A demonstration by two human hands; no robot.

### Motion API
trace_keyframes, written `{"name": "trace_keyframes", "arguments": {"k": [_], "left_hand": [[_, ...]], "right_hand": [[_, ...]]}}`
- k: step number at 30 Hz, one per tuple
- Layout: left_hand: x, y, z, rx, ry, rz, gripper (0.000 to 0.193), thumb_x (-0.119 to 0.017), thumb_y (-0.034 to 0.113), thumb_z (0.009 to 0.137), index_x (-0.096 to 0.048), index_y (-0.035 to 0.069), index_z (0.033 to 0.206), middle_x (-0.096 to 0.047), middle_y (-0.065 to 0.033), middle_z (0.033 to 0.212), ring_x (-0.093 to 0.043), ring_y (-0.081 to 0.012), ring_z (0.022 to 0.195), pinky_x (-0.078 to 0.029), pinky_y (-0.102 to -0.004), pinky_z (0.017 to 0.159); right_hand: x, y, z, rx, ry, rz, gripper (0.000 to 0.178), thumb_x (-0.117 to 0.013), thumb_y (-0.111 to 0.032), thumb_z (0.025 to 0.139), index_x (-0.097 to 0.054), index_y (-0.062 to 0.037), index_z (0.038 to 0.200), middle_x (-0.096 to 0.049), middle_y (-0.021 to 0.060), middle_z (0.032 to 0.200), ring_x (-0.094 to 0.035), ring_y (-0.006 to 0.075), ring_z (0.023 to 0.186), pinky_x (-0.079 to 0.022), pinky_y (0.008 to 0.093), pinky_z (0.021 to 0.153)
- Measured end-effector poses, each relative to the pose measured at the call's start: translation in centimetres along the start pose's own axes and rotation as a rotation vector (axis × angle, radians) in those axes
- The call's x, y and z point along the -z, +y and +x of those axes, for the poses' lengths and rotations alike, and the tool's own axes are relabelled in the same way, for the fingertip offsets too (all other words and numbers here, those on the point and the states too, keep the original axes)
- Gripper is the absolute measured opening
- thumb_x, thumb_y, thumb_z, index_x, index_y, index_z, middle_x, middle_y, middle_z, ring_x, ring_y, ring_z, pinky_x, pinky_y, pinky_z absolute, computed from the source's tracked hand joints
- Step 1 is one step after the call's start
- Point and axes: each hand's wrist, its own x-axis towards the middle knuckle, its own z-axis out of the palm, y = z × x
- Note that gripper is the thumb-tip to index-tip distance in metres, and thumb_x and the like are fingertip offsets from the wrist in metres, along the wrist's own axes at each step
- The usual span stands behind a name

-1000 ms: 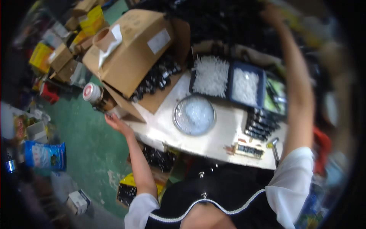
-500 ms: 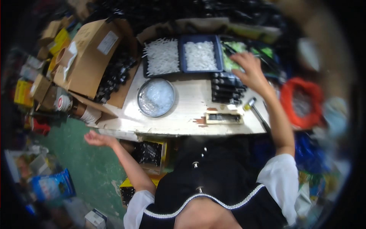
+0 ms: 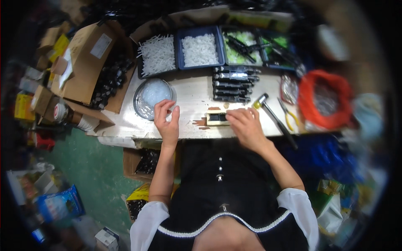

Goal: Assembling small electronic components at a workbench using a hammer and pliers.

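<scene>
Now both your hands sit at the small block [image 3: 217,117].
Left hand [image 3: 166,121] open beside one round dish [image 3: 144,100]; right hand [image 3: 245,124], back from the trays, touches block, grip unclear; four trays [image 3: 200,65].

Bright, evenly lit centre; fisheye edges bend, darken and blur.

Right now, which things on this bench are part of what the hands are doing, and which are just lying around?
In use:
left hand beside the round clear dish
right hand on the small black block
row of black assembled parts
trays of white pieces

Lying about:
hammer
yellow-handled pliers
orange bag
cardboard boxes
</scene>
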Motion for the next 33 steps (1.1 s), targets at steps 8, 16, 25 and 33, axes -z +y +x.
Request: {"name": "trace_keyframes", "arguments": {"k": [8,16,25,33], "left_hand": [[3.2,-3.0,2.7,0.126,0.137,0.086,0.01,-0.062,0.0,0.076,-0.063,0.001,0.086,-0.056,-0.006,0.087,-0.054,-0.0138,0.072,-0.043,-0.0243,0.061],[10.0,-14.2,13.4,0.056,0.191,0.678,0.019,-0.061,0.013,0.074,-0.065,0.007,0.092,-0.058,-0.0094,0.094,-0.055,-0.0251,0.083,-0.045,-0.0366,0.072],[8.1,-17.3,16.5,0.065,-0.189,1.253,0.04,-0.059,0.027,0.079,-0.056,0.016,0.117,-0.039,-0.01,0.133,-0.04,-0.0346,0.111,-0.033,-0.0534,0.087],[11.5,-17.3,10.1,-0.14,-0.041,0.89,0.031,-0.061,0.019,0.076,-0.061,0.009,0.106,-0.055,-0.0118,0.11,-0.05,-0.0304,0.099,-0.037,-0.042,0.083]], "right_hand": [[-3.3,-0.1,-0.6,0.063,-0.062,-0.047,0.035,-0.054,-0.004,0.078,-0.056,-0.0062,0.113,-0.052,0.004,0.125,-0.044,0.0212,0.117,-0.024,0.0469,0.1],[-3.4,-0.5,-0.3,0.107,0.015,-0.073,0.032,-0.055,-0.005,0.078,-0.059,-0.0062,0.109,-0.054,0.0037,0.121,-0.047,0.0203,0.114,-0.027,0.0464,0.098],[-3.5,-0.4,-0.2,0.104,0.026,-0.1,0.031,-0.057,-0.007,0.076,-0.06,-0.007,0.107,-0.055,0.0028,0.12,-0.048,0.0195,0.112,-0.028,0.0448,0.097],[-3.5,-0.4,0.0,0.107,0.033,-0.076,0.032,-0.058,-0.007,0.076,-0.06,-0.0068,0.107,-0.056,0.0026,0.12,-0.048,0.0192,0.111,-0.028,0.044,0.096]]}}
